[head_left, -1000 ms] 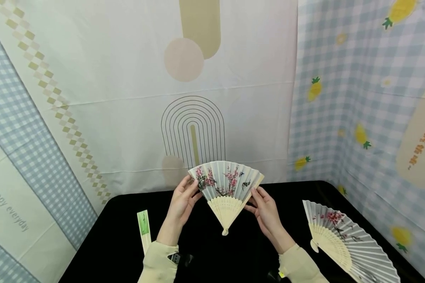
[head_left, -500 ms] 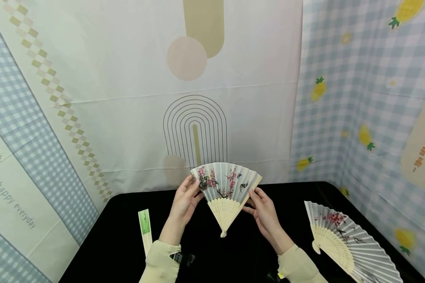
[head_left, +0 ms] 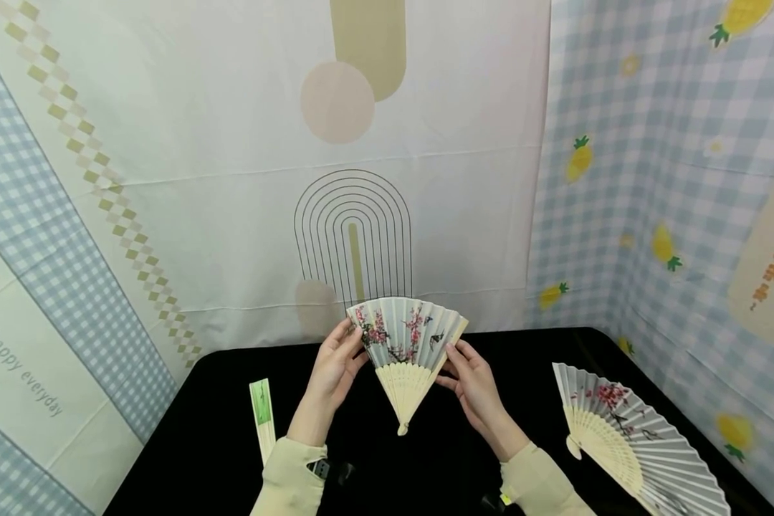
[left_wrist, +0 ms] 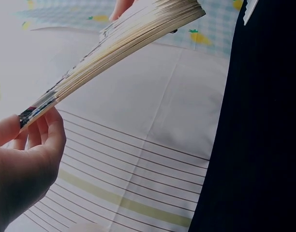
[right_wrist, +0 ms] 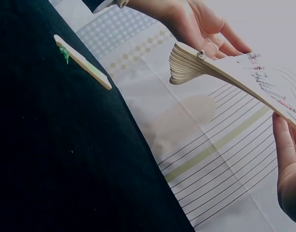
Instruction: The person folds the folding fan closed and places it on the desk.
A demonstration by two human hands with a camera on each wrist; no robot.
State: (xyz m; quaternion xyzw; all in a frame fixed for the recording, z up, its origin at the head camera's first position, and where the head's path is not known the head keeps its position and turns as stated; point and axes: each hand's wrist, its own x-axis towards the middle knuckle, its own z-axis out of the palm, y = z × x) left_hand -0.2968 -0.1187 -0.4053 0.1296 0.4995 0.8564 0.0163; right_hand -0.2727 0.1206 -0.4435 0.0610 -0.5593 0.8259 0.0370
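Observation:
A partly spread folding fan, pale with pink blossoms and small dark birds, is held up over the black table, its pivot end pointing down. My left hand pinches the fan's left edge between thumb and fingers. On the opposite side my right hand pinches the right outer rib. The left wrist view shows the fan edge-on, with the left thumb and fingers around one end. In the right wrist view the metal pivot of the fan is visible, and the right fingers touch its rib.
A second, widely spread fan with pink blossoms lies on the table's right side. To the left lies a folded fan with a green panel and a tassel in the right wrist view. Patterned cloth hangings stand behind the black table.
The fan in my hands has narrowed slightly: my right hand has moved left with the right rib, and the pivot end has shifted a little left. My left hand keeps its grip.

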